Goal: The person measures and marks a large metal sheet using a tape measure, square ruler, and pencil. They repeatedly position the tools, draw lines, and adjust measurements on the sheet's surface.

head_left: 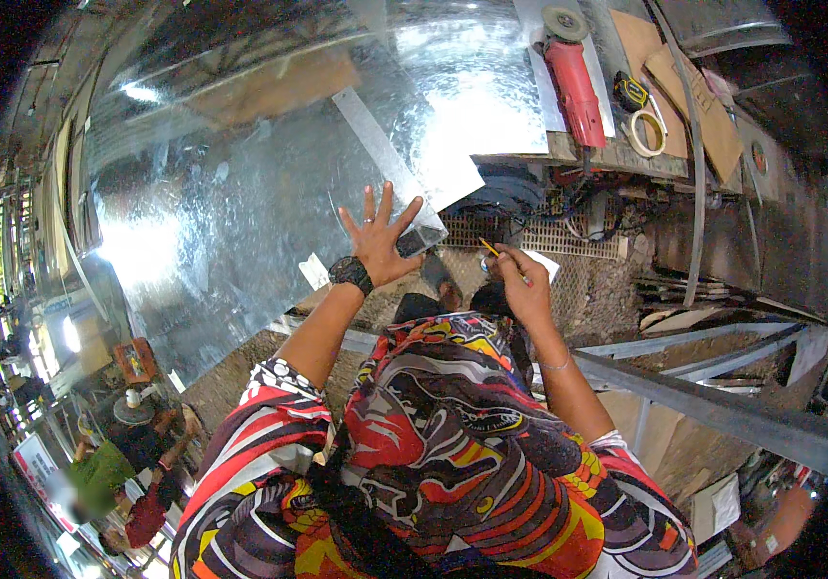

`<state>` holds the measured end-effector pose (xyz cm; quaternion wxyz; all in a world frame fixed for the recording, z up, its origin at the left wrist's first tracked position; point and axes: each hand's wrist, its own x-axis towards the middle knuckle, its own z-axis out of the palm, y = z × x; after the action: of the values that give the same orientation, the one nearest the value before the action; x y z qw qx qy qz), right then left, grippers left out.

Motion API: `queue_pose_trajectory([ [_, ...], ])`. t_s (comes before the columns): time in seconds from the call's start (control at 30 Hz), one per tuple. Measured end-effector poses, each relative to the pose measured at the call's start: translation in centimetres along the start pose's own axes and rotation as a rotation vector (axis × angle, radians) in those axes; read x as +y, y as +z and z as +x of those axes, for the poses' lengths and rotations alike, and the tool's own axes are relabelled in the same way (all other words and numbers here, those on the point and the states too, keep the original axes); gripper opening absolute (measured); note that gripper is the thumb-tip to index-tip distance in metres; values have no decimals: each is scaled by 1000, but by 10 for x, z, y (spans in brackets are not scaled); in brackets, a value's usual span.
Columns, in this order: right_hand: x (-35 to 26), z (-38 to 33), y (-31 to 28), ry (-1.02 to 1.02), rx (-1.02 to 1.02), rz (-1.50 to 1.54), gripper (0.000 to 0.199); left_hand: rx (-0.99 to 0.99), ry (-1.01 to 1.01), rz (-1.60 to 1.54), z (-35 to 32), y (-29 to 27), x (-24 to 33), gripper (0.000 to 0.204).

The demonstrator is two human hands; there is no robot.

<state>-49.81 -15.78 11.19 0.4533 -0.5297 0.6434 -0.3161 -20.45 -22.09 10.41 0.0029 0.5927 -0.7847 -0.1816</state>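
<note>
A large shiny metal sheet (240, 212) covers the work surface in front of me. My left hand (380, 241) lies on its near right corner with the fingers spread flat and a black watch on the wrist. A straight metal strip (375, 135) rests on the sheet, running away from beside the spread fingers. Off the sheet's edge, my right hand (527, 288) is closed around a thin yellow pencil (488, 247), its tip pointing up and left. Something white and flat, like paper (544, 262), shows beside that hand; whether the hand holds it I cannot tell.
At the back right lie a red angle grinder (576, 92), a tape measure (630, 92), a tape roll (647, 133) and cardboard (693, 111). Metal bars (713, 400) form a frame at right. Another person (129, 487) is at lower left; an arm (785, 526) shows at lower right.
</note>
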Motion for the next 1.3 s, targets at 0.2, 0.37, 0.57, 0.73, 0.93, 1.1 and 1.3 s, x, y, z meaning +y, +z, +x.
queue_pose_trajectory([
  [0.2,-2,2,3,0,-5,108,35,0,-4,29,0,0,1,112],
  [0.37,-3,6,5,2,-30,63,36,18,-9,16,-1,1,3,113],
  [0.57,1,9,11,-21,-10,67,35,7,-13,14,-1,-3,5,113],
  [0.73,-10,12,12,-18,-39,84,36,-13,-17,12,0,-6,5,113],
  [0.93,-44,22,22,-14,-136,263,37,24,7,-9,-1,1,1,113],
  [1.1,-53,41,33,36,-188,341,38,27,11,23,0,1,1,115],
  [1.3,-54,46,39,57,-210,354,37,-18,-14,33,-1,-5,4,116],
])
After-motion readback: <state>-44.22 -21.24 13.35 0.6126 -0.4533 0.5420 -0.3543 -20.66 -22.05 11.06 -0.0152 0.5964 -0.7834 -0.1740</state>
